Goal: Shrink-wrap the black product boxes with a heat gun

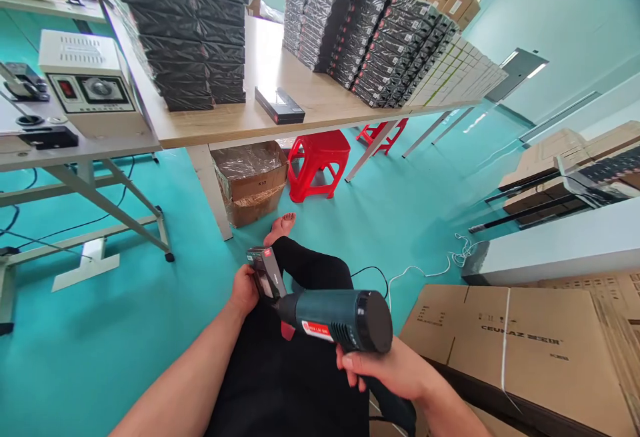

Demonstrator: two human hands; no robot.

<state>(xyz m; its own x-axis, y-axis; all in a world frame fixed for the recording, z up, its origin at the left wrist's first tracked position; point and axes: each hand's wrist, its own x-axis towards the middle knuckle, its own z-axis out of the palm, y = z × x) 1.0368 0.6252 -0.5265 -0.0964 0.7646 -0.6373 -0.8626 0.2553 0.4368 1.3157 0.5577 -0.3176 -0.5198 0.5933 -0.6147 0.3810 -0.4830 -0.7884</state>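
My right hand point(367, 365) is wrapped round the handle of a dark green heat gun point(327, 317) with a black rear cap and a red label. Its nozzle points left and forward, close to a small black box point(267, 274) with printed sides. Whether the nozzle touches the box I cannot tell. My left hand point(245, 290) grips that box by its left side, over my lap. Part of the box's near end is hidden behind the nozzle.
A wooden-topped table point(230, 120) bears a single black box point(280, 104) and tall stacks of black boxes point(195, 37). Beneath it are an open carton point(255, 187) and a red stool point(320, 164). Large cartons point(500, 337) stand at right; a white cable point(415, 269) crosses the floor.
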